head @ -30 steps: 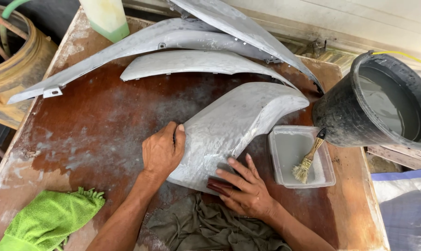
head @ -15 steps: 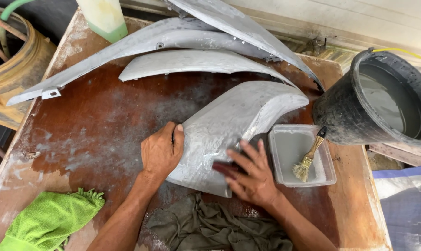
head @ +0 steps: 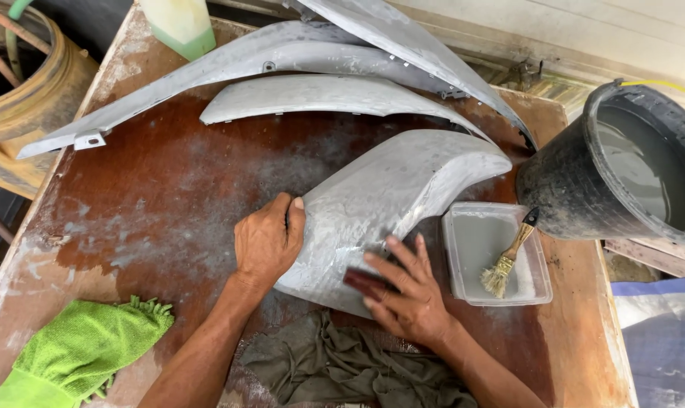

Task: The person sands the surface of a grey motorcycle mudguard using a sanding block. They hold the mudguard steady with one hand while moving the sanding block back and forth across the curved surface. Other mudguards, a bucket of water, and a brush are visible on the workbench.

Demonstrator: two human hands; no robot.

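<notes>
four grey panels (head: 388, 204), two cloths (head: 78, 351), one bucket (head: 577, 189), one brush (head: 509, 257), one tray (head: 471, 242)
</notes>
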